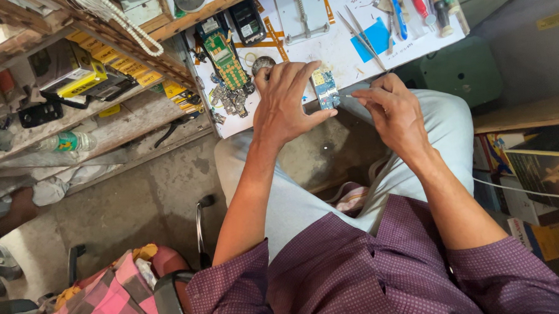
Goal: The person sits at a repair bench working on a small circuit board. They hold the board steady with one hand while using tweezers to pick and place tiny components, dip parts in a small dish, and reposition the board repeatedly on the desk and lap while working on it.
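Observation:
My left hand (pixel 286 103) grips a small blue circuit board (pixel 325 88) between thumb and fingers at the near edge of the white worktable (pixel 325 51). My right hand (pixel 394 111) pinches a thin metal tool (pixel 345 96) whose tip touches the right side of the board. Both hands hover above my lap, just in front of the table edge.
A green keypad board (pixel 225 56), a black phone body (pixel 246 20) and loose parts lie at the table's left. Tweezers (pixel 362 37), a blue pad (pixel 375 40) and screwdrivers (pixel 420 3) lie at its right. Cluttered wooden shelves (pixel 88 90) stand left; boxes (pixel 538 171) right.

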The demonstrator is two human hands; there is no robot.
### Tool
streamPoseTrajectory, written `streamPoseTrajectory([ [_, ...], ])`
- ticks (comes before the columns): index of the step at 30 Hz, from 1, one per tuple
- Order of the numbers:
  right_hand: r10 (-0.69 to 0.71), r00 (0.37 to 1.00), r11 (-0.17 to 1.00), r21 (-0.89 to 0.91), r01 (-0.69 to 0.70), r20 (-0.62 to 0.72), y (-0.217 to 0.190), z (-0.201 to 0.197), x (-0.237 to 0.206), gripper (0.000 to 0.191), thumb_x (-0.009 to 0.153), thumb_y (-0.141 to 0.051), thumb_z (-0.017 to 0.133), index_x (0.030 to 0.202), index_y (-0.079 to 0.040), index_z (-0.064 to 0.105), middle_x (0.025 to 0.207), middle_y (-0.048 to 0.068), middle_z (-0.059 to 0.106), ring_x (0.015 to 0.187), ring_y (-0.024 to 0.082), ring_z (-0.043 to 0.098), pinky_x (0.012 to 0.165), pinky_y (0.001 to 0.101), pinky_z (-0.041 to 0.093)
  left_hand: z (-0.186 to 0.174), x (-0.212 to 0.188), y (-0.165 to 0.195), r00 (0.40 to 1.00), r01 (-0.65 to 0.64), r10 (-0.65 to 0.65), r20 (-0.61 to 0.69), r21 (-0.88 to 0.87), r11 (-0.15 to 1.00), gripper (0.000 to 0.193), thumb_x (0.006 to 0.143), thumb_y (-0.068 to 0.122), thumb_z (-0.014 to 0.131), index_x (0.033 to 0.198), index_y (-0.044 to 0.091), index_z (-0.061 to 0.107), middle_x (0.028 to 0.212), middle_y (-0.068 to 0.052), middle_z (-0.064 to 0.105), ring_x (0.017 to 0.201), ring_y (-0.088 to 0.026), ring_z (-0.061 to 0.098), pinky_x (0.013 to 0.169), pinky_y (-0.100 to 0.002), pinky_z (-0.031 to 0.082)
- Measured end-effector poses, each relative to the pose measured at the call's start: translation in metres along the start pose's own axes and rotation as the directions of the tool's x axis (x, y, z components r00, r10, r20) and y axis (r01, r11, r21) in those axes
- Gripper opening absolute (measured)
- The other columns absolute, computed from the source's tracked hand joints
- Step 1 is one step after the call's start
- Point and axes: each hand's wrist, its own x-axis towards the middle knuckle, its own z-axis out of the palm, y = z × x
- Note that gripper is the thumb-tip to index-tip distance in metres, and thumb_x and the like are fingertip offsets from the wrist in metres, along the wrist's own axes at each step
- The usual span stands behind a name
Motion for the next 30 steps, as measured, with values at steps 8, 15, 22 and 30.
streamPoseTrajectory([
  [8,0.027,1.000,1.000,0.009,-0.027,0.013,0.0014,0.0004,-0.0003,0.026,0.094,0.009,0.069,0.116,-0.003,0.075,0.096,0.013,0.059,0.080,0.027,0.061,0.068,0.0363,0.048,0.0006,0.0007,0.0004,1.000,0.005,-0.005,0.004,0.000,1.000,0.090,0.068,0.057,0.090,0.138,0.011,0.057,0.126,-0.005,0.061,0.122,-0.027,0.052,0.111,-0.051,0.026],
  [15,0.028,1.000,0.999,0.023,-0.029,0.014,0.0026,0.0029,-0.0012,0.028,0.094,0.010,0.068,0.118,-0.004,0.074,0.096,0.013,0.060,0.079,0.026,0.062,0.067,0.0360,0.049,-0.0012,0.0015,0.0007,1.000,-0.001,0.001,0.000,0.011,1.000,0.088,0.069,0.058,0.088,0.137,0.009,0.058,0.126,-0.006,0.061,0.122,-0.027,0.052,0.111,-0.050,0.027],
  [22,0.011,1.000,1.000,-0.016,-0.011,0.009,0.0025,0.0057,-0.0033,0.028,0.090,0.008,0.071,0.114,-0.005,0.075,0.096,0.012,0.061,0.081,0.026,0.064,0.069,0.0372,0.050,-0.0025,0.0011,0.0014,1.000,-0.013,0.013,-0.003,0.013,1.000,0.086,0.073,0.058,0.087,0.137,0.008,0.059,0.126,-0.007,0.060,0.122,-0.028,0.051,0.111,-0.050,0.027],
  [30,0.033,0.999,0.999,-0.007,-0.033,0.004,-0.0011,0.0060,-0.0031,0.020,0.093,0.002,0.075,0.112,-0.003,0.074,0.098,0.012,0.062,0.077,0.026,0.061,0.067,0.0368,0.048,-0.0022,0.0013,0.0008,1.000,-0.011,0.011,-0.004,0.007,1.000,0.087,0.071,0.057,0.088,0.137,0.009,0.059,0.125,-0.007,0.060,0.122,-0.028,0.052,0.111,-0.050,0.027],
])
